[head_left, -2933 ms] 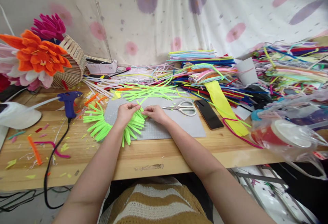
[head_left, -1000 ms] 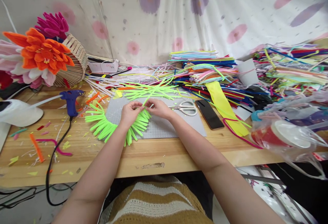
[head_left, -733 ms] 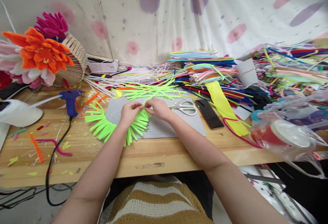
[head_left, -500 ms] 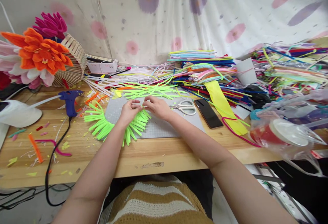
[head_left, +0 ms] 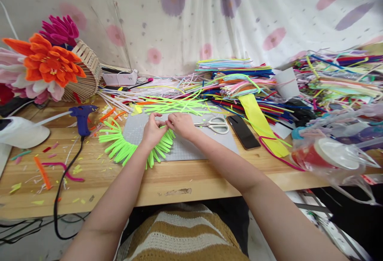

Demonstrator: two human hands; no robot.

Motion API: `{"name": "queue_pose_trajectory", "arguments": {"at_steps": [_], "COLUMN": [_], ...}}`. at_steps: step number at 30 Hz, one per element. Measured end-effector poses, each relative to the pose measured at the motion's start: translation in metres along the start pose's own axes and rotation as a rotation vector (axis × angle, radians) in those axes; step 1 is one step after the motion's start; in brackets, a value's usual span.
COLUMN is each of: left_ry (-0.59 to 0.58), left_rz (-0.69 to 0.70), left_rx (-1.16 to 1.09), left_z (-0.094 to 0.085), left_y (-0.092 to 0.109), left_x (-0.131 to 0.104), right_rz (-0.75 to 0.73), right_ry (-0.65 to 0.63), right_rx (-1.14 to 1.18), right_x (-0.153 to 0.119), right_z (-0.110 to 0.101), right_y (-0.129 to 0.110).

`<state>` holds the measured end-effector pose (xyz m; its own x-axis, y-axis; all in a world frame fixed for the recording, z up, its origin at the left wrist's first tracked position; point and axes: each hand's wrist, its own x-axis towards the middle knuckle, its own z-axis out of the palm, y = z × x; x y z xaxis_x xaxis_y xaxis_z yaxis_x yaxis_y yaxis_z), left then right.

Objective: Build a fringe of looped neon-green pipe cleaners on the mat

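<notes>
A fringe of bright green pipe cleaners (head_left: pixel 119 146) curves in an arc over the left part of the grey cutting mat (head_left: pixel 188 149). Both hands meet at the arc's right end. My left hand (head_left: pixel 153 131) is closed on the green fringe, with thumb and fingers pinched. My right hand (head_left: pixel 180 124) pinches at the same end, its fingertips against those of the left; the bit between them is mostly covered by the fingers. Loose green pipe cleaners (head_left: pixel 173 105) lie just behind the hands. Silver scissors (head_left: pixel 218 125) rest right of my right hand.
A blue glue gun (head_left: pixel 83 119) with a black cord stands at the left, near scattered scraps. A phone (head_left: pixel 243 132), a yellow strip (head_left: pixel 263 125) and a bagged red cup (head_left: pixel 317 155) are on the right. Pipe cleaner bundles (head_left: pixel 239 73) line the back. Flowers (head_left: pixel 54 61) fill the left corner.
My right hand has turned slightly and its fingers have drawn closer together at the fringe's end. The fringe's right side has shifted slightly.
</notes>
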<state>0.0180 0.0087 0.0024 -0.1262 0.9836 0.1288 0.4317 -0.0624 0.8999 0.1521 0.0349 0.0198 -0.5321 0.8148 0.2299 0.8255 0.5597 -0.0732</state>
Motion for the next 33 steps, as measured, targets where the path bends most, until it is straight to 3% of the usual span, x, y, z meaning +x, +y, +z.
{"name": "queue_pose_trajectory", "arguments": {"at_steps": [3, 6, 11, 13, 17, 19, 26, 30, 33], "left_ry": [0.014, 0.029, -0.016, -0.074, -0.195, -0.212, -0.24, -0.25, -0.227], "left_rz": [0.1, 0.083, -0.164, -0.247, -0.347, -0.346, -0.307, -0.306, -0.21], "left_rx": [0.12, 0.053, -0.473, -0.634, -0.719, -0.714, -0.679, -0.669, -0.612], "left_z": [0.0, 0.002, -0.001, -0.004, -0.007, -0.007, -0.008, -0.008, -0.006], "left_y": [0.006, 0.008, 0.002, 0.002, 0.003, 0.002, -0.002, -0.002, -0.004], "left_x": [-0.005, -0.006, 0.0, 0.002, 0.001, 0.001, 0.002, 0.002, 0.002], "right_rz": [0.122, 0.152, -0.002, 0.023, -0.005, -0.048, -0.212, -0.156, -0.109], "right_ry": [-0.055, -0.043, 0.271, 0.3, 0.168, 0.091, -0.064, -0.082, -0.113], "right_rx": [-0.001, 0.041, 0.236, 0.366, 0.683, 0.718, 0.588, 0.43, 0.352], "right_x": [0.004, 0.003, -0.016, -0.021, -0.017, -0.011, -0.004, -0.004, -0.003], "right_z": [-0.006, -0.016, -0.023, -0.018, -0.004, -0.001, -0.01, -0.016, -0.019], "right_y": [-0.004, -0.002, 0.012, 0.017, 0.019, 0.018, 0.019, 0.018, 0.015]}}
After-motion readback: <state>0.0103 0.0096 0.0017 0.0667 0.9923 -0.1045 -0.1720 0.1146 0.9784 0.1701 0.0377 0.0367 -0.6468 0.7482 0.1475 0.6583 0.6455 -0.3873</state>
